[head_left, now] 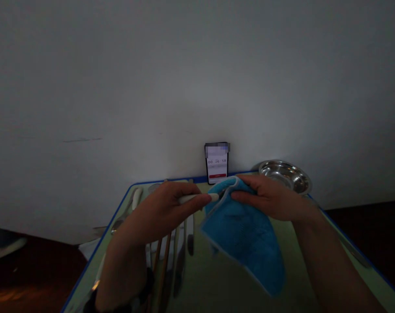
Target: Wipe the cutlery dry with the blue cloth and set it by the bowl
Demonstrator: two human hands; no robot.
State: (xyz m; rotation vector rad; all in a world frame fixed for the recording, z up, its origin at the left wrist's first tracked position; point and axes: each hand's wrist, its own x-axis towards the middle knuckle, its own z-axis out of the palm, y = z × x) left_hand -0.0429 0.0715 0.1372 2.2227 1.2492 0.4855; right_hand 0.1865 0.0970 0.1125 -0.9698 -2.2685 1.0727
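My left hand (161,213) is closed round the pale handle of a utensil (197,198), held level above the table. The utensil's far end is hidden inside a blue cloth (246,237). My right hand (269,198) pinches the top of that cloth around the utensil, and the rest of the cloth hangs down toward me. Both hands hover over a pale green table with a blue rim (119,211).
Several utensils (179,256), some with wooden handles, lie in a row under my left hand. A phone (217,162) showing a timer leans on the grey wall at the table's far edge. A steel bowl (286,175) sits at the far right corner.
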